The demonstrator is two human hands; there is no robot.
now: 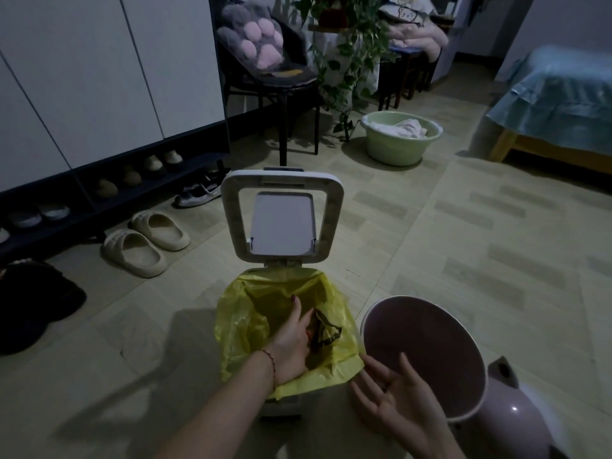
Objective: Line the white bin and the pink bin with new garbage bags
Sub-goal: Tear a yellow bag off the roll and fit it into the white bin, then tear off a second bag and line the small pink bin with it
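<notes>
The white bin [281, 407] stands on the floor in front of me with its lid frame [281, 215] tipped up and back. A yellow garbage bag [231, 326] lines it and folds over the rim. My left hand [291, 342] reaches down inside the bag, fingers fairly straight against the plastic near a dark printed mark. My right hand [397, 392] hovers palm up and empty between the two bins. The pink bin [427, 352] stands to the right, its lid open toward me and no bag visible on it.
Beige slippers [145, 243] and a shoe rack line the left wall. A black chair with a paw cushion [261, 44], a hanging plant and a green basin [400, 137] stand beyond the bins. A bed [556, 104] is at far right.
</notes>
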